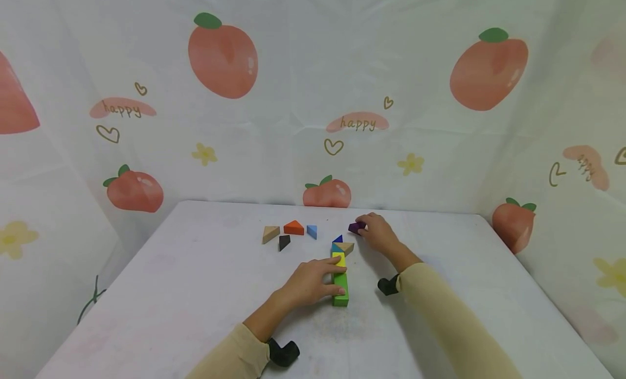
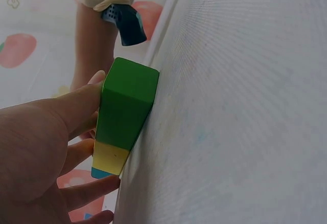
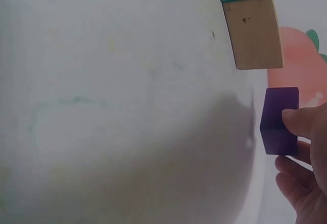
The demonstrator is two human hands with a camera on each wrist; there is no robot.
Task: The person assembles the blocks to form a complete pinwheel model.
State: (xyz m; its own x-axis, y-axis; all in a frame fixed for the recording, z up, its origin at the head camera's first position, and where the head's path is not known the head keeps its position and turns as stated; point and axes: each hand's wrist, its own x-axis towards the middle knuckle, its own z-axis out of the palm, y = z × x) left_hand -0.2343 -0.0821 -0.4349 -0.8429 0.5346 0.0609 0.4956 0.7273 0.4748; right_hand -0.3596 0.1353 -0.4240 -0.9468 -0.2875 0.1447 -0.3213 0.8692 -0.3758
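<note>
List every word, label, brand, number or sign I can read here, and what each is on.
"happy": left pink patch on the cloth.
"happy": middle pink patch.
"appy": right pink patch, slanting; no first letter can be made out.
No lettering can be made out on the blocks; small dark marks on the wooden block are unreadable.

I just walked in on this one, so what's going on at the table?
A person's left hand touches the green block and yellow block, which stand in line. Their right hand pinches a purple block, to the right of and beyond that line's yellow end. Apart, to the left, lie four loose pieces: a wooden wedge, a black block, an orange block and a light blue triangle.
</note>
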